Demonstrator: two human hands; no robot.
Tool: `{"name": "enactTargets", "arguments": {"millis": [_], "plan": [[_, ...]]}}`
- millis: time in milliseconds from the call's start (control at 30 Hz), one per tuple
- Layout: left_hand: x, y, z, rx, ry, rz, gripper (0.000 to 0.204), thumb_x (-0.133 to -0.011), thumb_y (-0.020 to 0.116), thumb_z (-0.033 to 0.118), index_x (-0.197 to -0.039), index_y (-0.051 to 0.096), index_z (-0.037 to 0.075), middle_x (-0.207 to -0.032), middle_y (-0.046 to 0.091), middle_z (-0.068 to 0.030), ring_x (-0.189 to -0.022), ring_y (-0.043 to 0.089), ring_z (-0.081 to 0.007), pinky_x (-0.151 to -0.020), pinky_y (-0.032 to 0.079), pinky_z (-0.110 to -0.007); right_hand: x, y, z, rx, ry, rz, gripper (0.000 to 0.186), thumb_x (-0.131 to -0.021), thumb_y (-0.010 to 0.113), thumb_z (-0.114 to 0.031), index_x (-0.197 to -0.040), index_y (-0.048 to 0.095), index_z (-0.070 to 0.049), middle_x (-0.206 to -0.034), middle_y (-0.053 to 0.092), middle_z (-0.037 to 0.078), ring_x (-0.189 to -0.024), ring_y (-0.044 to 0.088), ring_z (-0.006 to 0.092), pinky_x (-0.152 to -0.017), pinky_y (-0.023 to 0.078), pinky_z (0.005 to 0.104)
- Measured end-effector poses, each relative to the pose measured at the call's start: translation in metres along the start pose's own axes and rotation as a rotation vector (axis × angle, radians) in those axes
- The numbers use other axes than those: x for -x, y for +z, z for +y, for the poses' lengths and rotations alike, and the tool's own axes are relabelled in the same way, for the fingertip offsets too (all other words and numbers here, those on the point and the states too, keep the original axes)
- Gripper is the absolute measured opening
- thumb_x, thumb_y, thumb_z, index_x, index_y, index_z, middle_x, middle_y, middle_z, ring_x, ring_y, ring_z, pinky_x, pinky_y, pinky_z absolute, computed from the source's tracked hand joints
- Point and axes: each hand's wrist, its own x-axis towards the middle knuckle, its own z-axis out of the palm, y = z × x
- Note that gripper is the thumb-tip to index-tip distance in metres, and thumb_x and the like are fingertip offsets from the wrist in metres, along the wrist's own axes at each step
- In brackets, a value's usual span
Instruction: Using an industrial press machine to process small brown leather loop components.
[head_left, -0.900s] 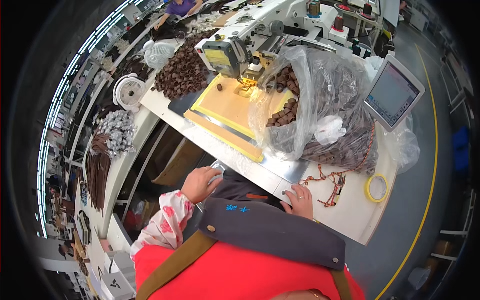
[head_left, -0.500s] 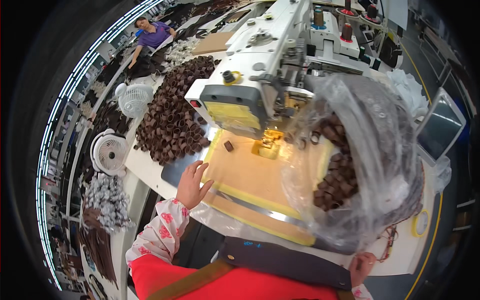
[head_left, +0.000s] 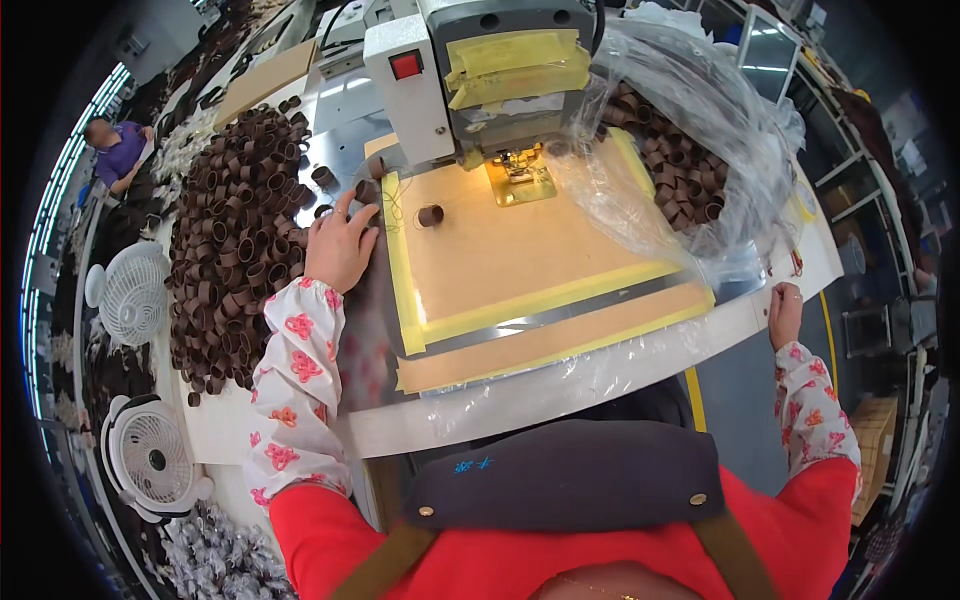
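My left hand [head_left: 342, 245] is at the left edge of a tan board [head_left: 480, 270] bordered with yellow tape. Its fingers are apart, the tips close by a few loose brown ring-shaped loops [head_left: 368, 190]; whether they touch one I cannot tell. Left of it lies a big heap of the same loops [head_left: 235, 250]. One single loop [head_left: 430, 216] sits on the board, left of the sewing machine's lit needle area [head_left: 522, 178]. My right hand [head_left: 786, 318] rests at the table's right front edge, fingers loosely bent, with nothing visible in it.
The white sewing machine [head_left: 415, 110] stands over the board's far side. A clear plastic bag [head_left: 740, 130] with more brown loops [head_left: 685, 180] lies at the right. Two white fans [head_left: 150, 455] are at the left. Another person in purple [head_left: 122, 158] is at the far left.
The view has turned and shifted, bringing the heap and both arms more fully into sight. My left hand has moved from the board's near-left corner towards the loose loops beside the heap.
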Motion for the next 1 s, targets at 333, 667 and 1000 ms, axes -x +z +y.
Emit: {"name": "enactTargets", "arguments": {"millis": [333, 667, 1000], "plan": [[0.028, -0.015, -0.015, -0.013, -0.177, 0.346, 0.023, -0.074, 0.061, 0.016, -0.095, 0.06, 0.008, -0.095, 0.059, -0.0141, -0.085, 0.057, -0.033, -0.073, 0.046, -0.043, -0.04, -0.019, -0.016, -0.442, 0.078, 0.199, 0.009, -0.086, 0.05, -0.005, -0.093, 0.054, 0.0, -0.082, 0.056, 0.006, -0.074, 0.053, 0.0118, -0.067, 0.043, 0.0239], [-0.044, -0.052, 0.003, 0.022, -0.647, 0.443, 0.018, -0.077, 0.057, 0.022, -0.089, 0.065, 0.01, -0.089, 0.062, -0.012, -0.082, 0.06, -0.0308, -0.071, 0.048, -0.04, -0.06, -0.064, -0.373, -1.349, -1.112, -0.516, 0.042, -0.075, 0.069, -0.018, -0.107, 0.049, 0.0, -0.098, 0.056, 0.014, -0.084, 0.058, 0.0274, -0.074, 0.048, 0.0305], [-0.038, -0.03, -0.026, -0.047, -0.995, 0.457, 0.019, -0.074, 0.055, 0.022, -0.083, 0.068, 0.011, -0.082, 0.065, -0.0122, -0.08, 0.062, -0.0309, -0.073, 0.049, -0.039, -0.046, -0.051, -0.423, -1.691, -1.0, -0.71, 0.014, -0.084, 0.054, -0.011, -0.081, 0.043, -0.003, -0.075, 0.047, 0.012, -0.069, 0.05, 0.0291, -0.061, 0.039, 0.035]]}}
